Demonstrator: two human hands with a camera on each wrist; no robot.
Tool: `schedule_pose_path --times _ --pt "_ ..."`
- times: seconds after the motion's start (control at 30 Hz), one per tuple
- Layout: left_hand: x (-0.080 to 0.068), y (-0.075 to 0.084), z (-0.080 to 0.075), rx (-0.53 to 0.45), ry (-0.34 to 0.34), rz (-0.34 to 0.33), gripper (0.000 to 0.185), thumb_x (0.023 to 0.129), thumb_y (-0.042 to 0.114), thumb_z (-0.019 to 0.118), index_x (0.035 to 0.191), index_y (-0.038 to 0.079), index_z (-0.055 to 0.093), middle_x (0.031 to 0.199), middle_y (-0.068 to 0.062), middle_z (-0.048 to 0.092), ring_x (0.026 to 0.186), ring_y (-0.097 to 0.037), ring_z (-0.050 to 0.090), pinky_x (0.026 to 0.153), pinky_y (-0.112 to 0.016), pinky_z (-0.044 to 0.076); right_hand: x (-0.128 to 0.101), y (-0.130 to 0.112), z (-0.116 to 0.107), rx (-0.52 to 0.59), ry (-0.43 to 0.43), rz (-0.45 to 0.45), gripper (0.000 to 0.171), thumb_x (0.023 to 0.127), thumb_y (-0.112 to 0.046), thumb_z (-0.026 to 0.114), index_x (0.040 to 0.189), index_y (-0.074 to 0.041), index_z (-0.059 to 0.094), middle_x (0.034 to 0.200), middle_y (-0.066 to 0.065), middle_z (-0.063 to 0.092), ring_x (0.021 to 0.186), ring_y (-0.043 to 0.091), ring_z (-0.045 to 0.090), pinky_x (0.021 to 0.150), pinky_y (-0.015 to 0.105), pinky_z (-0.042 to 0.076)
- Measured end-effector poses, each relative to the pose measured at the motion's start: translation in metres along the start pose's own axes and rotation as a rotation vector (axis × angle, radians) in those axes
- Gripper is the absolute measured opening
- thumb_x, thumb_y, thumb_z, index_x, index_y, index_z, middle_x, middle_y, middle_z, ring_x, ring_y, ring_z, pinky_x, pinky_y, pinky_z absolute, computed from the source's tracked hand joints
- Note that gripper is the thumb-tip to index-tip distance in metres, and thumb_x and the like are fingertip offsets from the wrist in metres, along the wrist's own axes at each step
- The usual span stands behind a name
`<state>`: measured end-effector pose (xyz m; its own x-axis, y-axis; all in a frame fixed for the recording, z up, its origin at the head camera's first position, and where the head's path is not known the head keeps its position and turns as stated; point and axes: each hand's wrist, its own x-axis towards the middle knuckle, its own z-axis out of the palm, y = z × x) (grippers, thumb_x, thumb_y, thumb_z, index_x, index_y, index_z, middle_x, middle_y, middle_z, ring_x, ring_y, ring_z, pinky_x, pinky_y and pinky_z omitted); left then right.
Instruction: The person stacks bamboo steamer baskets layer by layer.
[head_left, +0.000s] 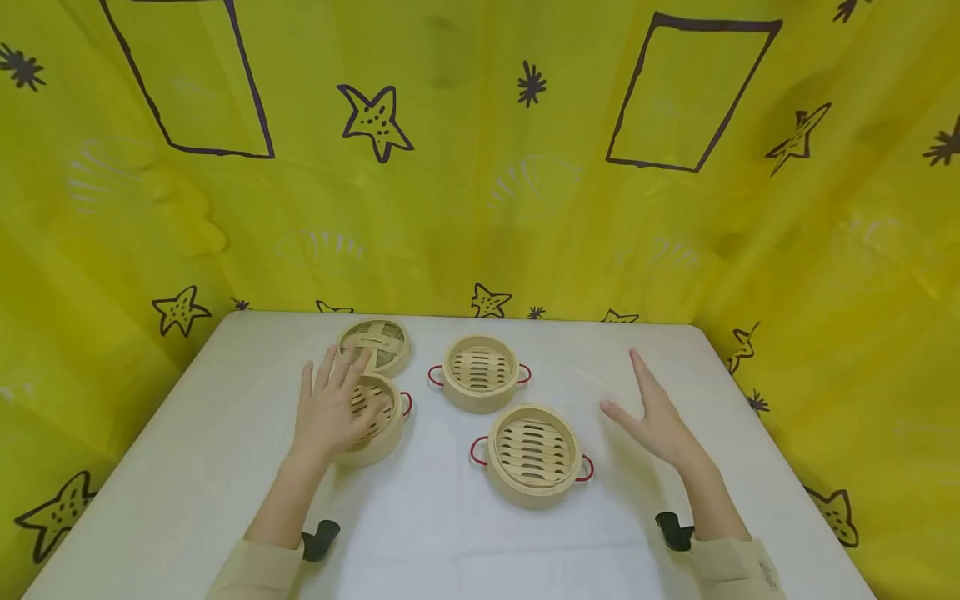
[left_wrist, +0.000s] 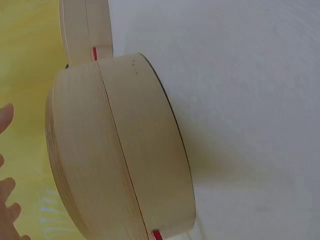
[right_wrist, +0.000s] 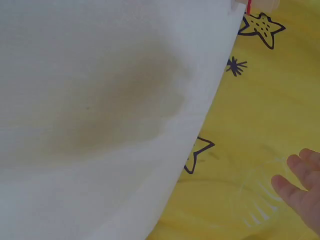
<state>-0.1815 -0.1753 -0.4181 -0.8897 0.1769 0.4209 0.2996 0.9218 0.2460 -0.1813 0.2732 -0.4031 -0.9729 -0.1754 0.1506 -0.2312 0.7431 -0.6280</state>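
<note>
Over the left bamboo steamer basket (head_left: pixel 390 433), my left hand (head_left: pixel 328 410) is held with its fingers spread, hiding part of the slatted base. In the left wrist view that basket (left_wrist: pixel 115 150) stands apart from the fingertips. My right hand (head_left: pixel 660 421) is above the cloth at the right, thumb and fingers apart, holding nothing. Nearest to it is a second steamer basket (head_left: pixel 534 454) with red handles. Another such basket (head_left: pixel 480 371) sits farther back in the middle. A round woven steamer lid (head_left: pixel 375 343) lies behind the left basket, partly covered by my left fingers.
A white cloth covers the table (head_left: pixel 450 525). Yellow curtains (head_left: pixel 450 208) with starfish drawings hang behind it and along both sides. Each wrist carries a black camera mount, such as the left one (head_left: pixel 321 540).
</note>
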Motion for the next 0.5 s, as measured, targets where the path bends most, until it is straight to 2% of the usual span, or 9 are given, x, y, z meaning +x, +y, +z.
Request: schedule_pose_path --times 0.13,0.3,0.5 --pt "0.006 0.006 0.005 0.009 0.024 0.052 0.071 0.081 0.041 0.060 0.141 0.015 0.031 0.146 -0.011 0.029 0.136 -0.032 0.016 0.107 -0.054 0.006 -0.012 -0.002 0.005 0.134 0.001 -0.005 0.093 0.085 -0.027 0.064 0.147 -0.017 -0.004 0.149 0.021 0.011 0.133 0.044 0.015 0.098 0.065 0.016" --pt "0.014 0.017 0.010 0.001 -0.016 0.076 0.069 0.081 0.039 0.060 0.140 0.015 0.033 0.148 -0.008 0.025 0.136 -0.031 0.015 0.108 -0.052 0.004 -0.029 -0.005 0.017 0.237 -0.028 0.001 0.094 0.084 -0.018 0.066 0.147 -0.016 -0.003 0.145 0.025 0.020 0.128 0.046 0.025 0.094 0.063 0.027" --pt "0.024 0.030 0.018 0.009 -0.047 0.127 0.070 0.082 0.044 0.059 0.142 0.018 0.032 0.149 -0.006 0.025 0.138 -0.030 0.014 0.109 -0.050 0.003 -0.049 -0.008 0.029 0.345 -0.103 0.099 0.092 0.083 -0.017 0.066 0.147 -0.018 0.001 0.143 0.022 0.024 0.124 0.045 0.032 0.090 0.059 0.036"
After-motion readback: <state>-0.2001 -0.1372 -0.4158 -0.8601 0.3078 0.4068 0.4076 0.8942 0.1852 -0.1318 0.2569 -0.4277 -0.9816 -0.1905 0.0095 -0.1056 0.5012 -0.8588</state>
